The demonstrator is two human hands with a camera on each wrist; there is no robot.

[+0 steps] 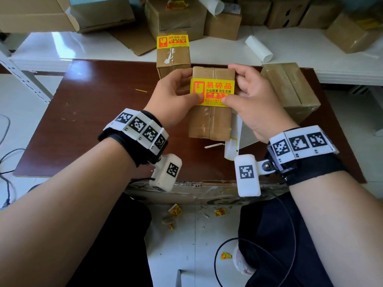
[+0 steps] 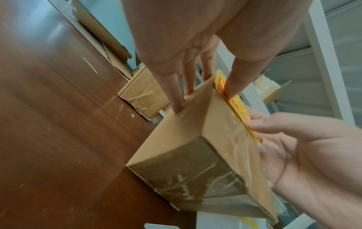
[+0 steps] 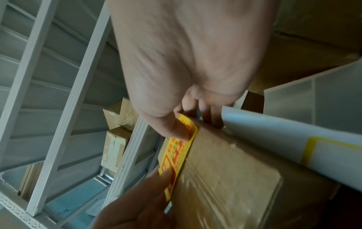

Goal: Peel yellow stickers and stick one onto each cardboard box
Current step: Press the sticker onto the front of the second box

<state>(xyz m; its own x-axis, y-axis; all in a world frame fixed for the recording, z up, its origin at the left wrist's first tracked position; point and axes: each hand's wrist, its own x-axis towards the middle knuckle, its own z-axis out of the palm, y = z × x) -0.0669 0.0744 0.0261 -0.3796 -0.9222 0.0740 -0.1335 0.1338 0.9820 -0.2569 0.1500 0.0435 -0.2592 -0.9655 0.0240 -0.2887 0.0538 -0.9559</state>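
Note:
A taped cardboard box (image 1: pixel 210 123) lies in the middle of the brown table (image 1: pixel 93 121). Across its top sits a yellow sticker (image 1: pixel 213 90) with red print. My left hand (image 1: pixel 174 96) holds the box's left side, fingers along the side wall and thumb pressing the sticker's lower left corner. My right hand (image 1: pixel 250 98) holds the right side, its thumb on the sticker's lower right corner. The left wrist view shows the box (image 2: pixel 186 155), the sticker (image 2: pixel 240 106) and the fingers (image 2: pixel 176 96) flat on the side. In the right wrist view the thumb presses the sticker (image 3: pixel 176 156) down on the box (image 3: pixel 225 170).
Behind stands a box (image 1: pixel 173 59) that bears its own yellow sticker (image 1: pixel 173 41). A plain box (image 1: pixel 290 88) lies at the right. A white backing sheet (image 1: pixel 234 141) pokes out beneath the held box. More boxes (image 1: pixel 176 17) and a white roll (image 1: pixel 258 48) crowd the back shelf.

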